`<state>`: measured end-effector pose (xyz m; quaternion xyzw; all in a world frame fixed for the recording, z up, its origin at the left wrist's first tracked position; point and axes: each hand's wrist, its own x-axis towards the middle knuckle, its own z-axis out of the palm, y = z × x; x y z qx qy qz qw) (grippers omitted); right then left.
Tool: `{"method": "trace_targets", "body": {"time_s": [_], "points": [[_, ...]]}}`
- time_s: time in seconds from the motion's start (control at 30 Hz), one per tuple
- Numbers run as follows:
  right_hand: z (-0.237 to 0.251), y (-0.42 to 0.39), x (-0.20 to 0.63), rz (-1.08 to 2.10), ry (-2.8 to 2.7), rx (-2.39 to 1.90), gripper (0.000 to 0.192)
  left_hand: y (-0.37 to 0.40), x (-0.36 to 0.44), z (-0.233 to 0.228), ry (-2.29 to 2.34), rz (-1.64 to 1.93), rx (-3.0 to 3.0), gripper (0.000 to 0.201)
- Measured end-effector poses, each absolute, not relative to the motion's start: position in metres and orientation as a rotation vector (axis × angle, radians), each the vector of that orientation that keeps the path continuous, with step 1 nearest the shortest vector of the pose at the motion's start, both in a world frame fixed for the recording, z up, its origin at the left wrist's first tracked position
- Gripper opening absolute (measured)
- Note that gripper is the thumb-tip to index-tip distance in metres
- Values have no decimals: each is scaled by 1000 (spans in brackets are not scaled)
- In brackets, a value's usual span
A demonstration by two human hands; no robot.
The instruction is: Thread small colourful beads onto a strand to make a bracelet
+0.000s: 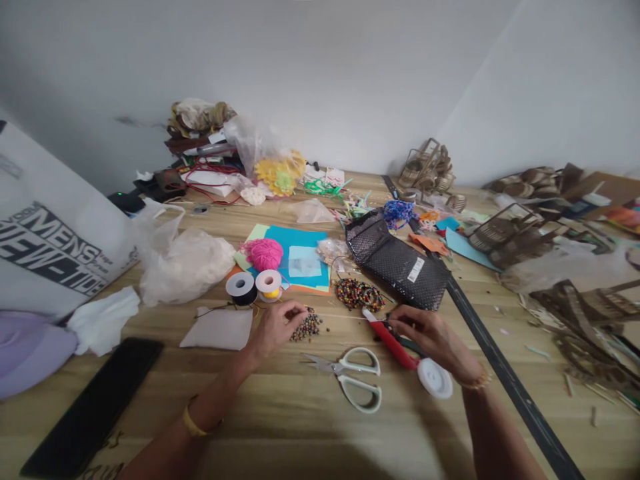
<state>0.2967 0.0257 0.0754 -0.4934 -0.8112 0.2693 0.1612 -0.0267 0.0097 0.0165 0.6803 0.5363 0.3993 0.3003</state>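
My left hand point(275, 330) is closed in a pinch at the left edge of a pile of small, dark, multicoloured beads point(307, 325). A thin, pale thread point(347, 317) stretches from there towards my right hand point(427, 333), whose thumb and fingertips are also pinched together. Under the right hand lie red-handled pliers point(395, 343) and a white round spool point(435, 378). Scissors with pale handles point(345, 367) rest on the table between my forearms, blades pointing left. Just beyond the hands is a heap of strung multicoloured beads point(359, 295).
Black point(241, 289) and yellow thread spools point(269, 285), pink yarn point(265, 255) and a white pouch point(217, 328) sit left of centre. A black bubble mailer point(400, 263) lies at right. A black phone-like slab point(95, 407) is front left; small woven baskets point(505, 233) stand right.
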Motion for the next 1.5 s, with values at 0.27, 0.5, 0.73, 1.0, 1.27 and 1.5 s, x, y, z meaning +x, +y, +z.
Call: {"method": "trace_targets", "body": {"time_s": [0.27, 0.5, 0.73, 1.0, 1.27, 1.5], "points": [[81, 11, 304, 115, -2387, -1761, 19, 9, -15, 18, 1317, 868, 1943, 11], [58, 29, 204, 972, -2282, -1125, 22, 6, -3, 24, 1318, 781, 2052, 11], [24, 45, 186, 1237, -2129, -1012, 15, 11, -3, 19, 1425, 752, 2019, 14], [9, 50, 190, 1262, -2121, -1105, 5, 14, 2, 12, 1438, 733, 1967, 13], [-2, 53, 191, 1486, -1978, -1062, 8, 18, 1, 0, 1427, 744, 1976, 14], [-1, 51, 188, 1839, -1695, -1004, 28, 17, -2, -3, 1424, 806, 1965, 16]]}}
